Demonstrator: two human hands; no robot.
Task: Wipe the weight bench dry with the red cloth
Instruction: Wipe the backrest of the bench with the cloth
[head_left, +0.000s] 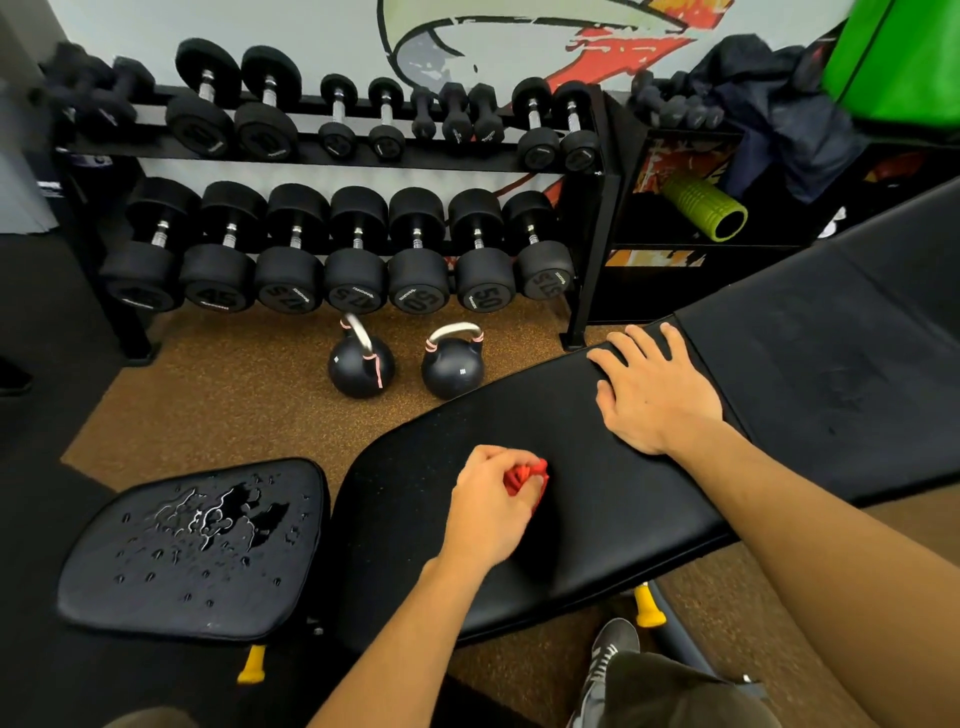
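Note:
The black weight bench runs from lower left to upper right. Its small seat pad (156, 597) at lower left is covered with water puddles and drops. My left hand (488, 512) is closed around the bunched red cloth (525, 478) and presses it onto the middle pad (587, 519). My right hand (654, 392) lies flat with fingers spread on the far edge of that same pad, holding nothing. The raised back pad (841, 353) slopes up to the right and shows faint damp marks.
A two-tier rack of black dumbbells (337, 249) stands behind the bench. Two kettlebells (452, 364) sit on the brown floor just beyond the middle pad. A green foam roller (706, 208) lies on a shelf at right. My shoe (608, 660) is under the bench's near edge.

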